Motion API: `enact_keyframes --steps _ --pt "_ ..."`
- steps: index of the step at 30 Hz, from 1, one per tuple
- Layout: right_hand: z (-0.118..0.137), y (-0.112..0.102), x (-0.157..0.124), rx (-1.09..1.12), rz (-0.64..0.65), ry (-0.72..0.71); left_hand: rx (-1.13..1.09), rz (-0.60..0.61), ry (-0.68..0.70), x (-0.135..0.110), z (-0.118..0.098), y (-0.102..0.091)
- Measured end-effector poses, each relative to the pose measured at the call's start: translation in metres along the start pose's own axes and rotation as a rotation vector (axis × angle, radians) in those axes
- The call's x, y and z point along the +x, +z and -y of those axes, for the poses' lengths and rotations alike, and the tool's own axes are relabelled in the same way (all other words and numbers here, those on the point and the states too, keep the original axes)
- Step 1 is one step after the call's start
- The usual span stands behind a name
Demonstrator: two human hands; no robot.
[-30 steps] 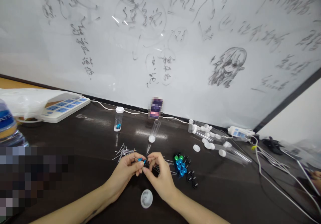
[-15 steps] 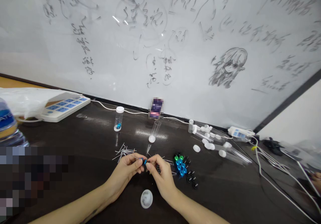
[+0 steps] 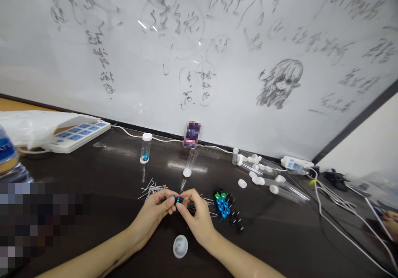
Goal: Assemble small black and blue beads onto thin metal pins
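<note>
My left hand point(image 3: 154, 209) pinches a small blue part point(image 3: 178, 200) between thumb and fingertips. My right hand point(image 3: 197, 215) grips the same small piece from the other side, its thumb and forefinger closed on a dark end. Fingertips hide most of it, so its exact kind is unclear. Bent metal hex keys point(image 3: 153, 188) lie behind my left hand, and more stick out behind my right. To the right sit several blue metal parts point(image 3: 223, 208), green ones point(image 3: 220, 196) and black screws point(image 3: 236, 220). A small white translucent cup point(image 3: 180, 246) with dark bits inside stands before my wrists.
A capped clear tube point(image 3: 145, 148) with blue parts stands at the back left. Another clear tube point(image 3: 190, 164) is upright behind my hands. Loose tubes and white caps point(image 3: 258, 180) lie at the back right, near cables point(image 3: 329, 211). A power strip point(image 3: 80, 136) and a bottle point(image 3: 11, 157) are left.
My right fingertips have come slightly closer to my left ones around the blue part. The whole view has shifted a little; the things on the table stay put.
</note>
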State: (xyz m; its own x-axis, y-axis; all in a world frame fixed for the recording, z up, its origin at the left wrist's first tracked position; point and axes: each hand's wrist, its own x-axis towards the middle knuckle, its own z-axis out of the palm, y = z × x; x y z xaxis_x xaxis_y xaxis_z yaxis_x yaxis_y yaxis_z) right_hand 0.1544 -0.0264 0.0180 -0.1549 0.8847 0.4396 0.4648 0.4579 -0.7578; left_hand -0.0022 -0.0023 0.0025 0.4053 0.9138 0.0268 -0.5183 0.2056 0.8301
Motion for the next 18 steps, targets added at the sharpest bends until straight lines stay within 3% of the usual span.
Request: enact_keyframes --steps 18 --pt "0.0020 -0.0014 -0.0007 -0.076 -0.056 -0.092 0.065 0.053 0.083 0.0012 0.0017 0.0061"
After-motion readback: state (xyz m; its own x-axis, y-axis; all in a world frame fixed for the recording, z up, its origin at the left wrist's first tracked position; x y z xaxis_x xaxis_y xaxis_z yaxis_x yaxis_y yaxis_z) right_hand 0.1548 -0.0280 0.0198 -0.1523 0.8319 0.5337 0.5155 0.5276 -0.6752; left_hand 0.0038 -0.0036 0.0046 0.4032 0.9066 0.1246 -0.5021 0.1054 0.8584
